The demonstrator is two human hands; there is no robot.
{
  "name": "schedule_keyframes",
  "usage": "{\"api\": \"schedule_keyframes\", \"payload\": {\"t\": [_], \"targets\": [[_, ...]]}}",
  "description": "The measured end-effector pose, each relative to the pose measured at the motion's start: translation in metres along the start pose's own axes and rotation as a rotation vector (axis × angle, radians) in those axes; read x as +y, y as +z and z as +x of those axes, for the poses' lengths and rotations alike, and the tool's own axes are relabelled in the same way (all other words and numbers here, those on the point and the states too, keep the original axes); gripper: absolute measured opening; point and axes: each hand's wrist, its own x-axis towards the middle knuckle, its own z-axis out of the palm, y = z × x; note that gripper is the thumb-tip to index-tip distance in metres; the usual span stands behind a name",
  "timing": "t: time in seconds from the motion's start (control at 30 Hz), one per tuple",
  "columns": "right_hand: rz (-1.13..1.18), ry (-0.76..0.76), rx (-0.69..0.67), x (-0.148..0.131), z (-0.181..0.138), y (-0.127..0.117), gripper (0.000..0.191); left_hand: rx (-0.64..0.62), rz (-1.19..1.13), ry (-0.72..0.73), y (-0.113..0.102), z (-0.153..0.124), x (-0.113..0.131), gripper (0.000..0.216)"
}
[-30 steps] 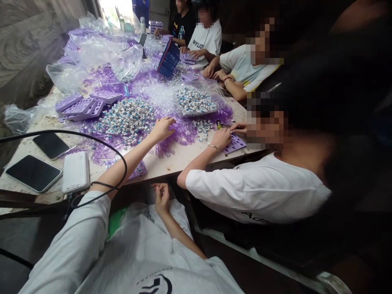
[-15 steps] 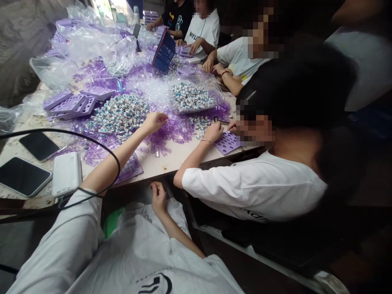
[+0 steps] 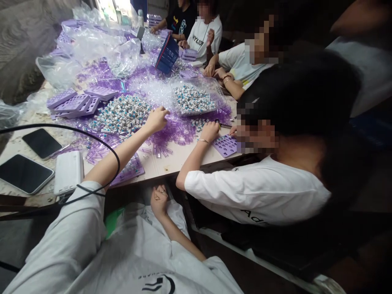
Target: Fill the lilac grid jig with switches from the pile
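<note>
My left hand (image 3: 157, 119) reaches over the table, just above loose clear purple plastic pieces (image 3: 180, 125). Its fingers bend downward and look parted, with nothing visible in them. Beside it on the left is a heap of small white-and-blue parts (image 3: 124, 114). My right hand (image 3: 159, 201) is curled closed in front of my body, below the table edge; whatever its fingers may hold is hidden. Under my left forearm, a purple tray (image 3: 130, 169) with small parts in it lies at the edge.
Two phones (image 3: 27, 173) and a white power bank (image 3: 69, 172) lie at left, under a looping black cable (image 3: 101, 143). Stacked purple trays (image 3: 73, 102), a clear bag of parts (image 3: 194, 100) and a blue basket (image 3: 167, 53) stand farther back. A co-worker (image 3: 254, 192) sits close on the right.
My left hand's fingers have gone from pinched together to bent and apart over the pieces. My right hand has curled tighter. The view has shifted slightly.
</note>
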Motion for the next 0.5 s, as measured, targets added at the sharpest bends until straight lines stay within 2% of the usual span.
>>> {"api": "schedule_keyframes", "payload": {"t": [0.17,0.33,0.5], "targets": [[0.016,0.009,-0.016,0.006,-0.002,-0.002,0.045,-0.13,0.007,0.168,0.02,0.029,0.01,0.044],[0.037,-0.012,-0.011,0.006,0.001,-0.001,0.047,-0.213,0.058,0.369,0.026,0.036,0.016,0.058],[0.101,-0.087,0.03,0.008,0.002,0.0,0.051,-0.181,0.152,0.374,0.029,0.035,0.023,0.036]]}}
